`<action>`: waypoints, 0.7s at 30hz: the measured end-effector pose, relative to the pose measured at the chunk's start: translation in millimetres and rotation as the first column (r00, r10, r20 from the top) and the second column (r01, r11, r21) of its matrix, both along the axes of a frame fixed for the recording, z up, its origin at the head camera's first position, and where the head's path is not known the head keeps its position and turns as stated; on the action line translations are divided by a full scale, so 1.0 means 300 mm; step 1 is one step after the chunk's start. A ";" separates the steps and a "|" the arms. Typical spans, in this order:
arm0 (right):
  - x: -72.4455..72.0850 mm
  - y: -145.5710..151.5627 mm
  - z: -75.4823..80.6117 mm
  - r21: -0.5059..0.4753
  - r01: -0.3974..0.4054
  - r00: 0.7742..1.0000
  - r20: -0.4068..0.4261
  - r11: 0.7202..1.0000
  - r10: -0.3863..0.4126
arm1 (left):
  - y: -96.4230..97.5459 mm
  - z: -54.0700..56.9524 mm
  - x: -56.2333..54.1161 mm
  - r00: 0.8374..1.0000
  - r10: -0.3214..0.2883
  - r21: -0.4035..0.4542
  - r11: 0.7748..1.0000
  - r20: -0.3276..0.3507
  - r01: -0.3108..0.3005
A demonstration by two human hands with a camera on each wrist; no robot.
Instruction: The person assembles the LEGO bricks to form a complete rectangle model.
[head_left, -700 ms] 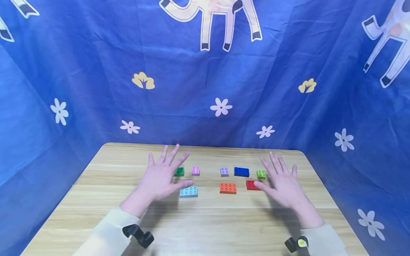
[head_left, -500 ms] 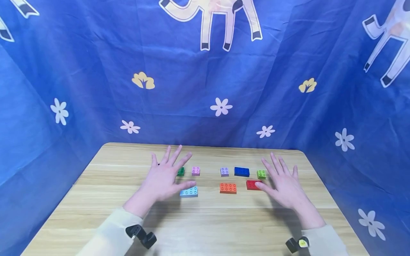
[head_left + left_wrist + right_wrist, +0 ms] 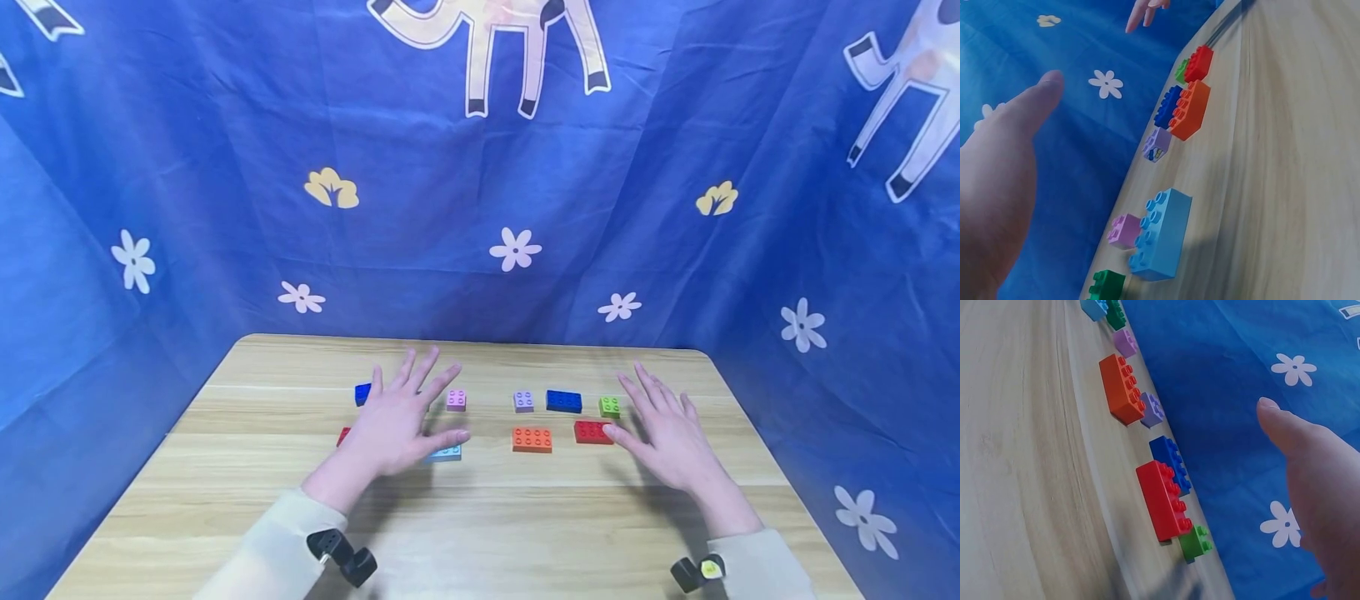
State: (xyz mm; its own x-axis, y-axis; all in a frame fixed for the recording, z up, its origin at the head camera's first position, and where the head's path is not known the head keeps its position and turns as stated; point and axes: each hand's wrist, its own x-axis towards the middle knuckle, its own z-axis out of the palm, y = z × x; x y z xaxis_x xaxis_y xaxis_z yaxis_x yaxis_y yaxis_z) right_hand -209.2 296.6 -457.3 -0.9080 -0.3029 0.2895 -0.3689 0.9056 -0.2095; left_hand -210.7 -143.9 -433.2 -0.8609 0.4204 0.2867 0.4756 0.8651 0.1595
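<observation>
My left hand (image 3: pixel 390 421) hovers, fingers spread, over the left group of toy building bricks and holds nothing. Below it the light blue brick (image 3: pixel 448 453) is partly covered; the green brick (image 3: pixel 1107 285) shows in the left wrist view. Past its fingers lies a pink brick (image 3: pixel 456 400). A blue brick (image 3: pixel 362 393) and a red brick's corner (image 3: pixel 343 435) peek out on its left. My right hand (image 3: pixel 667 437), spread and holding nothing, is above the right group. Its thumb overlaps a red brick (image 3: pixel 591 432) in view, close to a lime brick (image 3: pixel 610 407).
Between the hands lie an orange brick (image 3: pixel 532 440), a lavender brick (image 3: pixel 523 401) and a dark blue brick (image 3: pixel 564 401). The wooden table (image 3: pixel 480 525) has a blue patterned curtain (image 3: pixel 420 208) along its back and sides.
My left hand has drifted right, uncovering the blue brick and a corner of the red one at left, and covering the green brick. My right hand has barely moved.
</observation>
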 end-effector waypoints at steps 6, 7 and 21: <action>-0.002 0.009 -0.015 -0.052 -0.007 1.000 0.005 0.999 0.007 | 0.017 -0.021 -0.003 1.000 -0.019 0.019 1.000 0.004 0.019; -0.003 0.011 -0.019 -0.063 -0.007 1.000 0.006 0.998 0.007 | 0.020 -0.024 -0.004 1.000 -0.022 0.021 1.000 0.005 0.022; 0.006 0.019 -0.045 -0.280 -0.091 0.987 0.100 0.956 0.124 | 0.066 -0.046 -0.005 0.998 -0.068 0.070 0.995 0.011 0.067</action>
